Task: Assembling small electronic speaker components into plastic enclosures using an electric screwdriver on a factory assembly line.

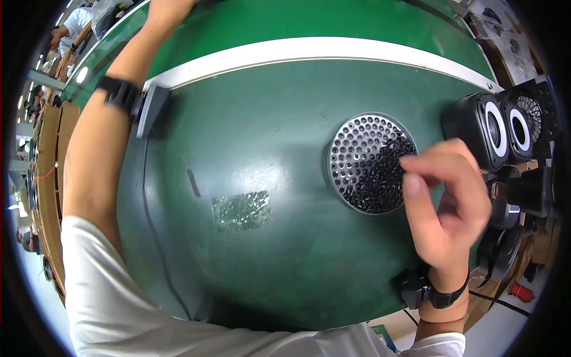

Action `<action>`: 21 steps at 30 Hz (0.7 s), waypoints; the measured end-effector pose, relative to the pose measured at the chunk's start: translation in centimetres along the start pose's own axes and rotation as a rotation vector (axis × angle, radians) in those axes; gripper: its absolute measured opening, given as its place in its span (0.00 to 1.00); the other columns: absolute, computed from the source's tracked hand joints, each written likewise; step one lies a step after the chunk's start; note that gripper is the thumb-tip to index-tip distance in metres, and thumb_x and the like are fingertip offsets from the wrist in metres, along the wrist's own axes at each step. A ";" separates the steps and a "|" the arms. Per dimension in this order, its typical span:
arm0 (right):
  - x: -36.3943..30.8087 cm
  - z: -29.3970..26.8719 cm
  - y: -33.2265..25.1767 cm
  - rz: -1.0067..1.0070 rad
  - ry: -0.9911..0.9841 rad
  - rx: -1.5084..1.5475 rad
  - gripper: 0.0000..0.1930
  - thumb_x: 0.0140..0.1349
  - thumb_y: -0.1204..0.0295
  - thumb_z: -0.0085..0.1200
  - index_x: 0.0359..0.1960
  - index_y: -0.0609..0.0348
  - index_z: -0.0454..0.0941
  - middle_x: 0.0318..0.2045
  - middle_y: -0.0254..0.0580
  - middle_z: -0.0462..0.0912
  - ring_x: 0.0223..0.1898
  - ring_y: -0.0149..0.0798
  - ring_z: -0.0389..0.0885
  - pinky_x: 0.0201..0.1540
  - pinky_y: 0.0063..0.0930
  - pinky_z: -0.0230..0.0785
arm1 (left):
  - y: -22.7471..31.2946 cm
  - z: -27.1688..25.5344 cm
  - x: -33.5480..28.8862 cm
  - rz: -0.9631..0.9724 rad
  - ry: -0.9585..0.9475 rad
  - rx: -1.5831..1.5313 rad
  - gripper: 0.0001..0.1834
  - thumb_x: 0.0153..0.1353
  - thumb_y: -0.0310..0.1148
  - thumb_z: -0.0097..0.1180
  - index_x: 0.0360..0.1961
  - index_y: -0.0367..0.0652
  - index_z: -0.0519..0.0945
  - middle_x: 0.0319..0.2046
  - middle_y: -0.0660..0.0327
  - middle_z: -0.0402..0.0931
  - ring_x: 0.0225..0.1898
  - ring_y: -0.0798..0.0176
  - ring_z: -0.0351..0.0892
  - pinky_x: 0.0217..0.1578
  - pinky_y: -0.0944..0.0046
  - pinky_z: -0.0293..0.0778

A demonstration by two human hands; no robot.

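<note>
A round silver dish (350,149), its bottom patterned with rows of holes, stands on the green tabletop right of the middle. Small black screws (380,184) are heaped over its right and lower part. At the dish's right edge is my right hand (449,199), fingers curled, with thumb and forefinger tips close together in a pinch. Whatever may be between them is too small to make out. My left arm stretches far forward. My left hand (171,11) lies over the green strip at the top edge, its fingers cut off by the picture.
Black speakers with white rings (496,128) stand along the right side. A dark grey stand (153,112) sits beside my left wrist, and a cable (148,208) runs toward me. Clear tape (242,210) sticks to the tabletop. Beyond the white rail (309,49), another person (74,30) sits far left.
</note>
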State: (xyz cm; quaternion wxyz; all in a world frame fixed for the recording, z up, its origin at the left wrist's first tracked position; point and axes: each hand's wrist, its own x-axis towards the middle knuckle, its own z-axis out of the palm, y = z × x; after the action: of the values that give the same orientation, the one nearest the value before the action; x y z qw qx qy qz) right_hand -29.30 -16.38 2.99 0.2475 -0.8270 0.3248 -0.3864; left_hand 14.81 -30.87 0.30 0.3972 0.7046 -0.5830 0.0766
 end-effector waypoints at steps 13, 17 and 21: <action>-4.2 -12.5 2.9 -0.338 0.499 -0.343 0.15 0.67 0.84 0.45 0.53 0.79 0.75 0.51 0.56 0.80 0.48 0.40 0.82 0.52 0.28 0.77 | 11.5 -14.6 -23.5 0.122 -0.318 -0.402 0.21 0.42 0.26 0.72 0.34 0.38 0.73 0.47 0.51 0.76 0.49 0.58 0.76 0.48 0.63 0.74; 0.6 -3.1 -0.6 -0.044 0.668 -0.002 0.16 0.69 0.75 0.52 0.56 0.68 0.76 0.54 0.51 0.78 0.47 0.36 0.82 0.53 0.27 0.75 | 11.0 -16.8 -27.0 0.217 -0.356 -0.332 0.19 0.40 0.28 0.72 0.31 0.39 0.75 0.44 0.47 0.77 0.45 0.52 0.78 0.47 0.56 0.73; -0.8 -7.0 -0.4 -0.169 0.394 -0.762 0.26 0.56 0.93 0.43 0.58 0.67 0.75 0.54 0.52 0.80 0.52 0.38 0.81 0.60 0.29 0.70 | 12.0 -16.8 -27.4 0.213 -0.338 -0.416 0.19 0.40 0.24 0.70 0.35 0.38 0.75 0.47 0.46 0.76 0.46 0.49 0.78 0.48 0.56 0.74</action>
State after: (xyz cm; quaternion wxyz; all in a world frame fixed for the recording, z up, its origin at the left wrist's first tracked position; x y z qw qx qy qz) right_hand -35.14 -16.66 6.97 -0.1748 -0.7934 0.4162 -0.4083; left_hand 1.69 0.81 1.58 0.4201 0.5457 -0.7147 -0.1220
